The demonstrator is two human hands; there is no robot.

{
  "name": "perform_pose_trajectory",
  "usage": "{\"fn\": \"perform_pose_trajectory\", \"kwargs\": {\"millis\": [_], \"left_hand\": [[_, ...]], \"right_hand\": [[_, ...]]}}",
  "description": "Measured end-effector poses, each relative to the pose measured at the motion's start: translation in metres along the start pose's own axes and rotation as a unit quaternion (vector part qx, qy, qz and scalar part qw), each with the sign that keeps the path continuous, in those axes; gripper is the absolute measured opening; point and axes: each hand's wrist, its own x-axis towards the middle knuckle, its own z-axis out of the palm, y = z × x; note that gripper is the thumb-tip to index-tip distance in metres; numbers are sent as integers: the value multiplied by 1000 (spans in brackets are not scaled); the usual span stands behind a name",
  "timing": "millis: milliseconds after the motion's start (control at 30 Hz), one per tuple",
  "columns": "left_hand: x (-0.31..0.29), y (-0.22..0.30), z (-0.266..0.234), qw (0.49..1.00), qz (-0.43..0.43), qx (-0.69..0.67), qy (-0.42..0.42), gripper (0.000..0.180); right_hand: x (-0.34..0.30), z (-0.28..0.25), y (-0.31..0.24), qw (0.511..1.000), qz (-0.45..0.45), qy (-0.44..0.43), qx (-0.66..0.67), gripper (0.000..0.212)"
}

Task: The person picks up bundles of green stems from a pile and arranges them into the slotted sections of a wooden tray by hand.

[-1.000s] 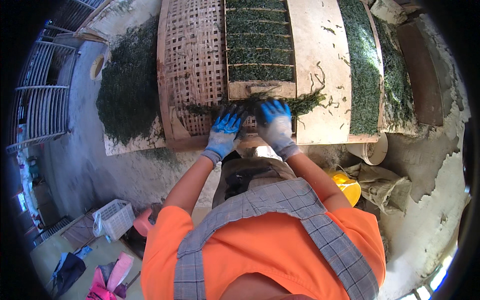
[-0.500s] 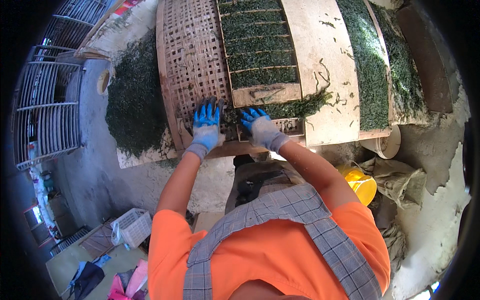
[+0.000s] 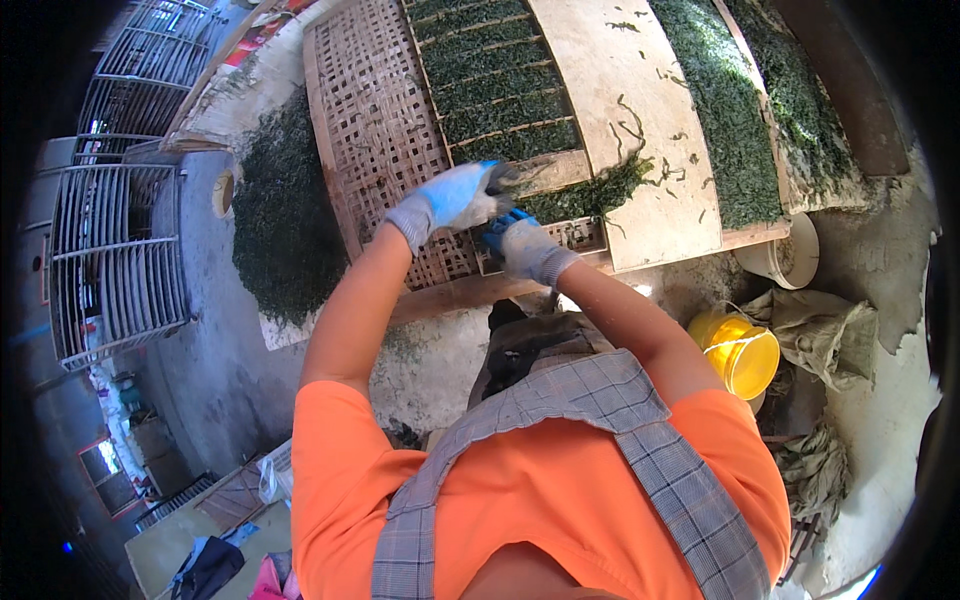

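My left hand (image 3: 452, 198), in a blue-and-white glove, reaches across to the left end of a wooden board (image 3: 556, 174). Its dark fingertips are blurred, so I cannot tell whether they grip the board. Just below, my right hand (image 3: 530, 248), gloved alike, lies with fingers stretched leftward over the near end of a slatted frame. No held thing shows in it. Dark green shredded strands (image 3: 597, 198), like seaweed, lie in a band along the board's near side. More of them fill the slatted wooden frame (image 3: 492, 82) beyond, between its cross slats.
A woven lattice panel (image 3: 365, 125) lies left of the frame, a pale board (image 3: 655, 150) with scattered strands right of it. Green heaps (image 3: 285, 215) flank both sides. A yellow bucket (image 3: 745, 360) and a white bucket (image 3: 790, 255) stand right. Metal racks (image 3: 115, 260) stand left.
My left hand has moved rightward from the lattice panel to the wooden board, close to my right hand. My right hand has shifted little. The view has tilted slightly.
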Motion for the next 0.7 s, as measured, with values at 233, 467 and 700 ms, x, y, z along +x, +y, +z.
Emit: {"fn": "perform_pose_trajectory", "kwargs": {"millis": [233,467,700], "left_hand": [[-34,40,14,886,39,195,418,32],[-44,-61,125,895,-63,415,153,55],[-28,-40,150,886,-31,375,270,55]], "right_hand": [[-57,-43,42,937,262,150,173,52],[-22,-10,18,987,13,131,-93,46],[-67,-24,26,990,83,78,-83,53]]}}
